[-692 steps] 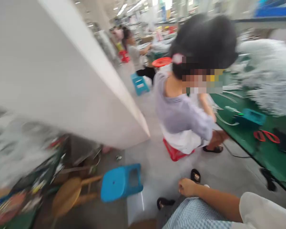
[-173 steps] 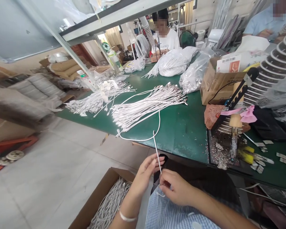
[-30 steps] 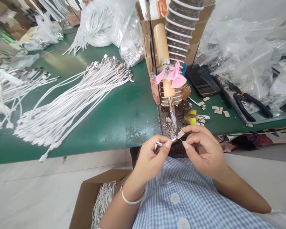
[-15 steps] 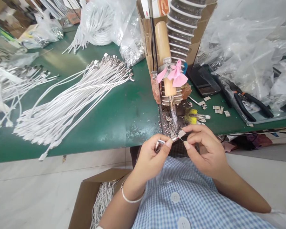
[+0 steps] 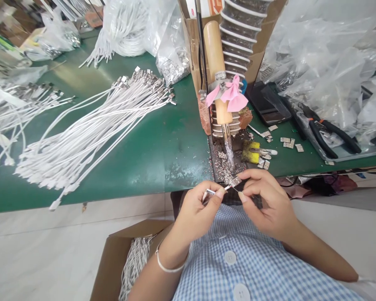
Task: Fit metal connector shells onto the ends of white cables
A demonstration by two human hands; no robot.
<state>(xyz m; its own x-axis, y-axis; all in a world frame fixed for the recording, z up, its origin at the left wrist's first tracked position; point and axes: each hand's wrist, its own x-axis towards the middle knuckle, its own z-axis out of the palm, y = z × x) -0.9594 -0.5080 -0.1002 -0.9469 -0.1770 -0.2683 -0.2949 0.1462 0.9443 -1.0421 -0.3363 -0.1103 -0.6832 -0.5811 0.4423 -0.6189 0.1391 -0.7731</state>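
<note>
Pinched in left hand (image 5: 200, 207): white cable end (image 5: 210, 192). Pinched in right hand (image 5: 268, 202): small metal shell (image 5: 235, 182), just off the table (image 5: 163, 146) edge, beneath the soldering iron (image 5: 215, 54) (tip very near). Line up shell squarely; hold fingertips clear.

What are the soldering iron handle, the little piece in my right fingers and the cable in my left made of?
Soldering iron handle: likely wood, pale tan, smooth and matte.
Small shell pinched by the right hand: thin sheet metal, silvery, glinting.
Cable end in the left hand: white plastic-looking jacket, matte, with a metal tip.
</note>
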